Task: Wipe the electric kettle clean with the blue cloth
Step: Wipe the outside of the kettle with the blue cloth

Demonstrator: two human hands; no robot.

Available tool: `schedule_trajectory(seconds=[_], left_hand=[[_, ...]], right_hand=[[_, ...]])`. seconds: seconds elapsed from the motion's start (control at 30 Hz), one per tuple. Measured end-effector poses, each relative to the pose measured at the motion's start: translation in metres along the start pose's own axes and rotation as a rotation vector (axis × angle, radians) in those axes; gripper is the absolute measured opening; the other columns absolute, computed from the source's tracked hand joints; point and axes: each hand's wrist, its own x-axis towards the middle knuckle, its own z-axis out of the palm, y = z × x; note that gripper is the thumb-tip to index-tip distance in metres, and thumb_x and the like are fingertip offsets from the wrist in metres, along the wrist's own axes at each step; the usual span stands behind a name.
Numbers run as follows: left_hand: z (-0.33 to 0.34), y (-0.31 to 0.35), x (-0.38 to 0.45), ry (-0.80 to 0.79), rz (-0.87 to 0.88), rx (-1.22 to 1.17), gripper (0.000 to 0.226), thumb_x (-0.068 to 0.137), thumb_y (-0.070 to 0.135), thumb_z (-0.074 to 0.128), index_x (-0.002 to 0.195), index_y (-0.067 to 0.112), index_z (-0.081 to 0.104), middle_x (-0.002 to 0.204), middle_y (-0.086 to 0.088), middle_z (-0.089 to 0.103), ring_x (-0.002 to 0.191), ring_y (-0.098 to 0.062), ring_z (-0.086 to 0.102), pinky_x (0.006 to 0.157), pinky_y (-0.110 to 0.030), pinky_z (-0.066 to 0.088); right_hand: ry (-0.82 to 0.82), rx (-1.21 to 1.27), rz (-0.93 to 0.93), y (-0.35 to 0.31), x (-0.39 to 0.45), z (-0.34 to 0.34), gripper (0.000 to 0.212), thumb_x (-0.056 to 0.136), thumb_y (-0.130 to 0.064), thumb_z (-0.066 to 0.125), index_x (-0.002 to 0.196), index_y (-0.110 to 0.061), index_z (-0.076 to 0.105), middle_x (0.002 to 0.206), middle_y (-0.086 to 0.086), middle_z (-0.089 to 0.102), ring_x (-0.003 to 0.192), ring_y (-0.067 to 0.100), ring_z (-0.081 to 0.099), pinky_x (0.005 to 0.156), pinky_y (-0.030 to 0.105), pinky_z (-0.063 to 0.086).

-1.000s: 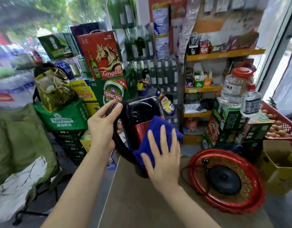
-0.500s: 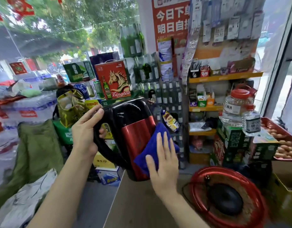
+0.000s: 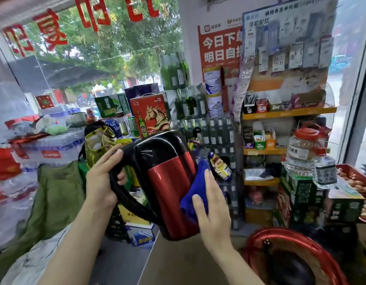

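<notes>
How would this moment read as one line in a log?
left hand grips kettle handle | right hand presses blue cloth on kettle side | kettle lifted

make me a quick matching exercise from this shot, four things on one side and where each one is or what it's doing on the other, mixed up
Things
1. left hand
2. right hand
3. blue cloth
4. red round base

States or places
A. sits on the counter at lower right, nothing standing on it
B. grips the black handle of the kettle
C. pressed between a palm and the kettle's red side
D. lies flat with fingers straight, pushing on the cloth

Pairs: 1-B, 2-D, 3-C, 4-A
</notes>
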Motion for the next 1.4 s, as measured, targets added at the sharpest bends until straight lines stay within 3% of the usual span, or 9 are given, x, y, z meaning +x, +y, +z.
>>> schedule_trajectory(seconds=[0.17,0.3,0.4,0.47,0.63,0.9,1.1,1.3,1.4], left_hand=[[0.026,-0.009,-0.018,-0.072,0.006,0.09,0.041,0.077,0.016,0.071,0.118,0.015,0.071,0.078,-0.002,0.064,0.039,-0.013,0.04,0.037,-0.017,0.031],[0.033,-0.001,-0.016,-0.078,0.032,0.066,0.043,0.078,0.015,0.07,0.121,0.013,0.069,0.085,-0.006,0.061,0.038,-0.012,0.04,0.038,-0.016,0.03],[0.031,0.01,-0.008,-0.037,0.064,0.055,0.029,0.085,0.01,0.067,0.113,0.017,0.072,0.09,-0.007,0.063,0.037,-0.011,0.041,0.037,-0.015,0.031],[0.027,0.015,-0.004,-0.016,0.068,0.035,0.031,0.088,0.01,0.065,0.118,0.015,0.07,0.095,-0.007,0.064,0.037,-0.01,0.041,0.036,-0.015,0.031],[0.039,0.008,-0.009,0.029,0.012,0.029,0.029,0.085,0.008,0.067,0.112,0.017,0.072,0.091,-0.006,0.067,0.036,-0.011,0.042,0.035,-0.015,0.033],[0.049,0.022,-0.012,0.058,0.023,-0.013,0.034,0.083,0.007,0.07,0.117,0.014,0.071,0.085,-0.005,0.068,0.038,-0.011,0.043,0.035,-0.017,0.033],[0.054,0.017,-0.018,0.086,0.01,0.037,0.038,0.08,0.007,0.073,0.117,0.013,0.072,0.089,-0.008,0.069,0.039,-0.012,0.045,0.034,-0.018,0.035],[0.051,0.018,-0.016,0.027,-0.021,-0.029,0.021,0.088,0.008,0.067,0.106,0.017,0.071,0.091,-0.003,0.067,0.038,-0.01,0.043,0.036,-0.016,0.034],[0.04,0.022,-0.007,0.013,-0.04,-0.051,0.017,0.092,0.009,0.062,0.104,0.02,0.068,0.088,0.0,0.066,0.037,-0.008,0.042,0.035,-0.015,0.032]], right_hand=[[0.119,-0.592,-0.38,-0.057,0.031,0.018,0.066,0.098,-0.055,0.034,0.157,-0.032,0.014,0.167,-0.003,0.012,0.151,0.039,0.01,0.112,0.067,0.023],[0.067,-0.319,-0.362,-0.064,0.105,-0.008,0.063,0.095,-0.062,0.036,0.154,-0.043,0.022,0.165,-0.013,0.017,0.152,0.025,0.016,0.116,0.054,0.027],[-0.037,0.249,-0.004,-0.04,0.111,-0.017,0.055,0.098,-0.062,0.035,0.15,-0.053,0.021,0.155,-0.032,0.022,0.143,-0.004,0.022,0.119,0.047,0.027],[-0.017,0.109,0.064,-0.028,0.07,-0.008,0.057,0.098,-0.064,0.027,0.152,-0.05,0.017,0.155,-0.031,0.021,0.142,-0.003,0.023,0.118,0.048,0.029],[0.141,-0.643,-0.414,-0.043,0.009,0.041,0.065,0.098,-0.053,0.04,0.156,-0.03,0.023,0.164,0.001,0.022,0.148,0.039,0.025,0.108,0.068,0.029],[0.079,-0.129,-0.062,-0.077,0.116,-0.014,0.067,0.096,-0.068,0.027,0.156,-0.041,0.013,0.164,-0.007,0.023,0.148,0.021,0.027,0.111,0.052,0.037],[0.077,-0.675,-0.514,-0.041,0.014,0.023,0.058,0.101,-0.053,0.033,0.155,-0.036,0.024,0.165,-0.005,0.019,0.152,0.036,0.012,0.108,0.066,0.029],[-0.03,-0.048,-0.114,-0.07,0.128,-0.028,0.065,0.094,-0.069,0.028,0.154,-0.048,0.013,0.165,-0.014,0.016,0.151,0.013,0.017,0.116,0.051,0.031],[0.036,-0.325,-0.169,-0.057,0.08,-0.018,0.069,0.095,-0.066,0.027,0.157,-0.038,0.012,0.166,-0.006,0.015,0.152,0.023,0.015,0.118,0.052,0.028]])
